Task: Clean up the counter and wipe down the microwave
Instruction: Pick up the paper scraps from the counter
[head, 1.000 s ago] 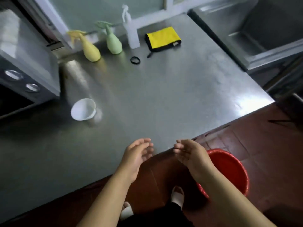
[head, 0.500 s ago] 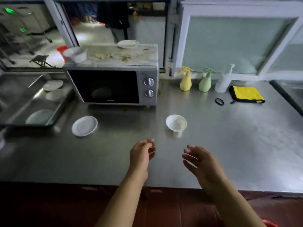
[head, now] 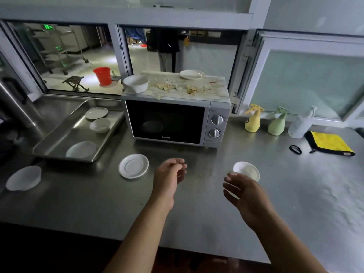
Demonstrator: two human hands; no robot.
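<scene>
Far-left bowl [head: 24, 177]: white, set on the steel counter [head: 197, 213] at 9 o'clock from the hands, just below the tray.
Tray [head: 59, 140]: steel, placed at 9 o'clock from the microwave; a small plate [head: 96, 112], a small bowl [head: 100, 125] and a larger bowl [head: 81, 149] are held in it.
Saucer [head: 133, 165]: white, laid flat on the counter at 7 o'clock from the microwave, just beside the left hand.
Microwave [head: 175, 120]: silver, dark door closed, stood at the back of the counter, at 12 o'clock from the hands. Its top is littered with food scraps [head: 177, 86]; a white bowl [head: 136, 83] is seen at its left end, a shallow plate [head: 192, 74] at the rear.
Left hand [head: 169, 176]: held above the counter, fingers loosely curled, nothing gripped.
Right hand [head: 246, 196]: held above the counter, fingers relaxed and spread, nothing gripped.
Small cup [head: 246, 170]: white, stood at 12 o'clock from the right hand, partly overlapped by the fingertips in view; contact cannot be told.
Yellow spray bottle [head: 253, 121]: at 3 o'clock from the microwave.
Green spray bottle [head: 277, 124]: just beside the yellow one.
Clear pump bottle [head: 301, 125]: next along.
Black ring [head: 295, 149]: flat on the counter, beside the cloth.
Yellow cloth [head: 330, 143]: folded, black-edged, far right.
</scene>
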